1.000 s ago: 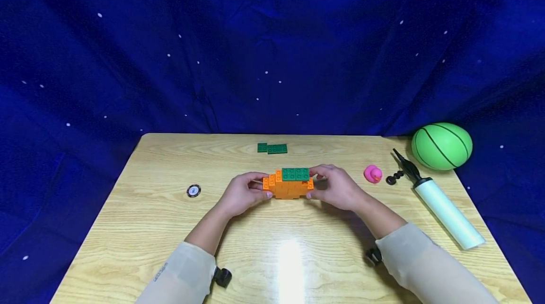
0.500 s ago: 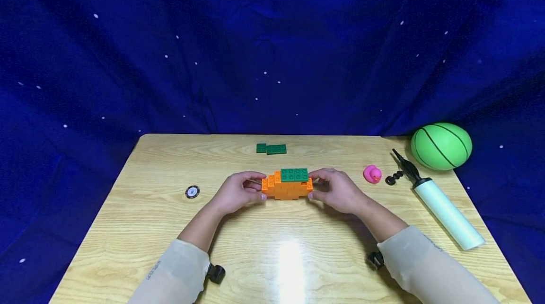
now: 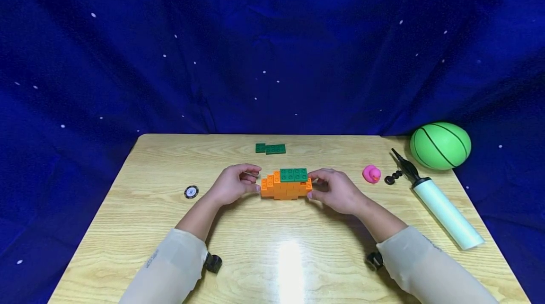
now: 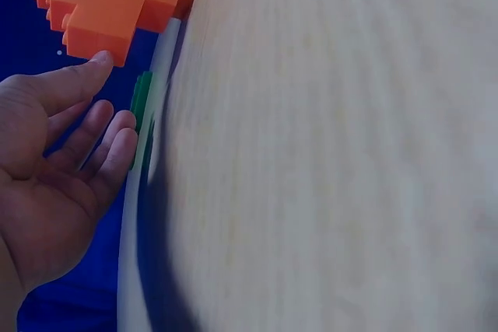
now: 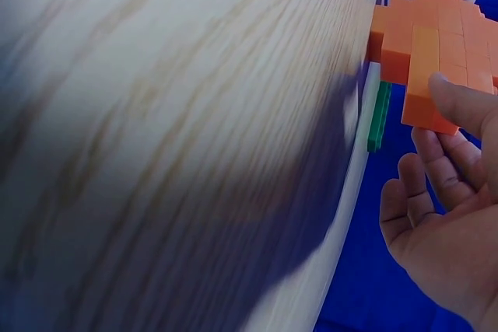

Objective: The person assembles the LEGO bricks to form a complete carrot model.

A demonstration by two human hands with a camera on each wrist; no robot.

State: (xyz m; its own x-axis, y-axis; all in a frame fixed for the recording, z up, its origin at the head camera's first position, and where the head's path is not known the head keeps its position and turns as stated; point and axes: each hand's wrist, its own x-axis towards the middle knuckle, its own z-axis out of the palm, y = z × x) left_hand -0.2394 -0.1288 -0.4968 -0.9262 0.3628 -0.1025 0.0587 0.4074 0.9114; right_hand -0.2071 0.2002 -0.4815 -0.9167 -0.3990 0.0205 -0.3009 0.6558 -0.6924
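Observation:
A block model of stacked orange toy bricks (image 3: 286,191) stands at the middle of the table, with green bricks (image 3: 294,174) across its top. At its left end, my left hand (image 3: 231,184) has its fingers apart and loosely bent. In the left wrist view the thumb tip (image 4: 101,57) is at the orange end brick, while the other fingers are off it. My right hand (image 3: 339,191) pinches the model's right end, thumb (image 5: 459,99) in front and index finger behind. Part of that end is hidden by the fingers.
Flat green bricks (image 3: 272,148) lie behind the model. A poker chip (image 3: 191,192) is at left. To the right are a pink rubber duck (image 3: 372,174), small black pieces (image 3: 392,178), a hand pump (image 3: 447,211) and a green ball (image 3: 441,146). A blue curtain (image 3: 272,58) hangs behind the table.
My left hand has let go of the model's left end, its fingers spreading and drawing a little left. The right hand stays on the other end, and the model keeps its place.

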